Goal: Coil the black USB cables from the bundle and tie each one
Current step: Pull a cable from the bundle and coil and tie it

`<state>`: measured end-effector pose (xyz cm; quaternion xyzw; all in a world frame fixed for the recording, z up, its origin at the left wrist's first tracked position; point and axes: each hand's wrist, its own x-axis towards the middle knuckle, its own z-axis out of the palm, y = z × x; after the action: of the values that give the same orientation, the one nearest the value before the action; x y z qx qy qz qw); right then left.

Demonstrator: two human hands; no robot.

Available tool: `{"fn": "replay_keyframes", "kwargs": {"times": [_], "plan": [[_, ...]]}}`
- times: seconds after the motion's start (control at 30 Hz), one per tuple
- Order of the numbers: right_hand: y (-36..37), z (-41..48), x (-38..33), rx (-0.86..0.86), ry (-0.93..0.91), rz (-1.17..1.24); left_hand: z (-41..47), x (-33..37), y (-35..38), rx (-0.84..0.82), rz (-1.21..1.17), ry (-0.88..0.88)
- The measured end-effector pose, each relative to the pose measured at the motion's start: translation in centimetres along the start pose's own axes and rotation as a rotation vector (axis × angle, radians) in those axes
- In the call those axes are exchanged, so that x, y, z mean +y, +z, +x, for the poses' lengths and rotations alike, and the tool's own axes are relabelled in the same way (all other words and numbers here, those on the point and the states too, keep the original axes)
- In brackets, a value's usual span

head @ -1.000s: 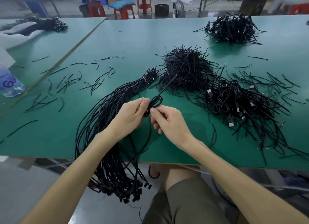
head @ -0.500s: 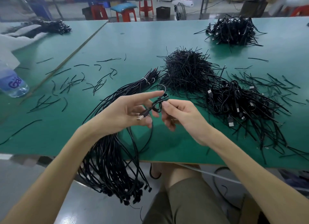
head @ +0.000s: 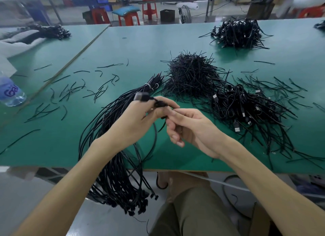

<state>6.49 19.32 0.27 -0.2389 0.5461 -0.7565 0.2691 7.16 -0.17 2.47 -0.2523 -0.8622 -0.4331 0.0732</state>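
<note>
A long bundle of black USB cables (head: 112, 123) lies across the green table (head: 140, 42) and hangs over its front edge. Above it my left hand (head: 133, 123) grips one black cable (head: 159, 103); the cable's USB plug (head: 140, 96) sticks up past my fingers, blurred. My right hand (head: 191, 128) pinches the same cable just right of the left fingers, its other fingers curled. The cable's loose length drops between both hands.
A heap of black twist ties (head: 191, 75) sits behind my hands. A pile of coiled, tied cables (head: 246, 112) lies to the right, another pile (head: 239, 33) far back. Loose ties (head: 70, 93) scatter left. A water bottle (head: 10, 93) stands at the left edge.
My left hand has turned and closed round the cable, bringing the USB plug up above its fingers. My right hand has moved in close, pinching the cable beside it.
</note>
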Motion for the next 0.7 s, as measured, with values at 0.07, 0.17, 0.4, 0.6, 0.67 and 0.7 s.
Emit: {"fn": "replay_keyframes", "kwargs": {"times": [0.07,0.17,0.4,0.6,0.67,0.7], "plan": [[0.0,0.0,-0.3,-0.011,0.002,0.012,0.2,0.4,-0.1,0.040,0.050,-0.055],[-0.1,-0.1,-0.8,-0.008,0.007,-0.046,0.5,0.9,0.0,0.058,0.137,-0.143],[-0.5,-0.8,-1.1,0.026,-0.047,-0.529,0.7,1.1,-0.7,-0.216,-0.249,-0.403],[-1.6,-2.0,-1.9,0.136,-0.098,-0.806,-0.9,0.5,-1.1,-0.400,-0.566,-0.193],[-1.6,-2.1,-1.9,0.139,-0.101,-0.824,-1.0,0.4,-0.9,-0.400,-0.490,-0.187],[-1.6,-2.1,-1.8,0.142,-0.100,-0.828,-0.9,0.4,-0.5,-0.377,-0.464,-0.195]]}}
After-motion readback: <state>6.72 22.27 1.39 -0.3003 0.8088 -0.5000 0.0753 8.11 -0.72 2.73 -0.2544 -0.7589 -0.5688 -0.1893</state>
